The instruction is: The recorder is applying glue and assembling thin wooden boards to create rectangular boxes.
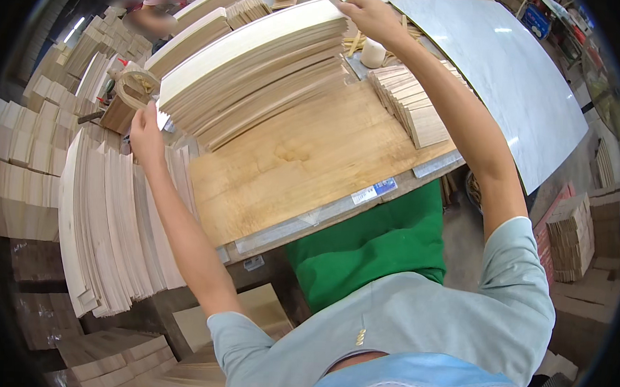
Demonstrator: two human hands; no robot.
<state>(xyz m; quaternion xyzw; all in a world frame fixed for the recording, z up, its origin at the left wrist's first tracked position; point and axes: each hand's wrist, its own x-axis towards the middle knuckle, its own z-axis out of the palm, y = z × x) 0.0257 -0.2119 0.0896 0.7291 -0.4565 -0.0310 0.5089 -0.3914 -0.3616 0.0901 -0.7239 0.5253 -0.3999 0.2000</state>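
— So, where were the hands?

— One at each end of the stack (260, 67) of thin wood strips. The left hand (145, 132) was at the near-left end, fingers curled around it. The right hand (373, 18) was at the far-right end, fingers bent over the top corner. Both were closed on the wood.

— Which way did the stack lie?

— Long and slanted, from low on the left up to the far right. It sat on the board (304, 165) on the table (393, 187), with its layers a bit fanned out.

— Which hand was closer to the person?

— The left one. The right arm was stretched far out.

— What else was near?

— A row of small blocks (411, 101) just right of the stack, a white bottle (373, 54) by the right hand, and more strips (115, 219) piled on the left.
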